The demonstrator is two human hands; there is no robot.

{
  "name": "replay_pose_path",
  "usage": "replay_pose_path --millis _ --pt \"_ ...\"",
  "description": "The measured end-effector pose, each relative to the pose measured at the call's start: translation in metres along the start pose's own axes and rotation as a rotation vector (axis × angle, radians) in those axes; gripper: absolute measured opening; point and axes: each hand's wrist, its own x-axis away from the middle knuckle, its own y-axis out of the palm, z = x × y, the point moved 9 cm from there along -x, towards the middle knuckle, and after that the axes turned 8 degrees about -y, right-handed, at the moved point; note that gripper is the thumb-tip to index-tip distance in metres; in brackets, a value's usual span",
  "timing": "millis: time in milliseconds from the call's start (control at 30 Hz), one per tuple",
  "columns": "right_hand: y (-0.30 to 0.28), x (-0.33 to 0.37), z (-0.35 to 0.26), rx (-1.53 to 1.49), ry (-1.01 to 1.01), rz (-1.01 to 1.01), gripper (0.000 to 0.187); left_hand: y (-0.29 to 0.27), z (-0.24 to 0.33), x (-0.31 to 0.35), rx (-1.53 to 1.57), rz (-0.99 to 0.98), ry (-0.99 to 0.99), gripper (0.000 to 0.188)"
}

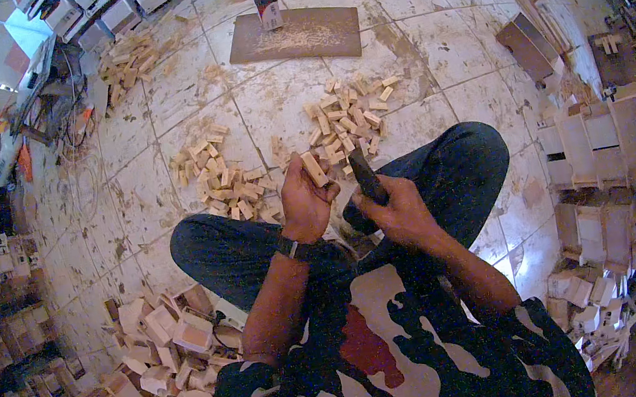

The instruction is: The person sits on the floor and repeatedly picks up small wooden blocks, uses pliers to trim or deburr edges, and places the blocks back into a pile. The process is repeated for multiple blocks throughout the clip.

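Note:
Pinched upright in my left hand [306, 207] is a small, pale wooden block [315, 169]. My right hand [402, 211] is wrapped round one end of a dark, flat bar [365, 174] that resembles a file. The bar's far end points up and away, a short gap to the right of the block. Just beyond my hands, small wooden blocks lie on the floor in a left heap [215, 174] and a right heap [358, 112]. Both hands are above my crossed legs.
Farther off, a brown board [246, 42] carries sawdust and a small printed container [267, 9]. More wood pieces [131, 61] lie far left, near cables and tools. Stacked wooden parts [608, 150] line the right side; a jumbled pile [168, 333] sits at lower left.

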Motion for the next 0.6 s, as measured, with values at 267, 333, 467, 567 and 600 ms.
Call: replay_pose_path --millis 267,333,467,567,600 --pt "0.002 -0.004 0.002 0.001 -0.077 0.01 0.029 0.012 0.003 0.01 -0.108 -0.075 0.006 0.03" --pt "0.001 -0.005 0.004 0.015 -0.063 -0.003 0.029 0.012 0.002 0.011 -0.122 -0.09 -0.016 0.03" --pt "0.002 -0.002 0.023 -0.252 0.155 -0.08 0.029 0.025 0.006 0.017 -0.266 -0.226 -0.01 0.032" --pt "0.001 -0.004 0.03 -0.322 0.198 -0.082 0.026 0.033 0.014 0.027 -0.626 -0.212 0.065 0.032" --pt "0.001 -0.006 0.033 -0.341 0.208 -0.076 0.024 0.034 0.018 0.032 -0.811 -0.179 0.117 0.032"
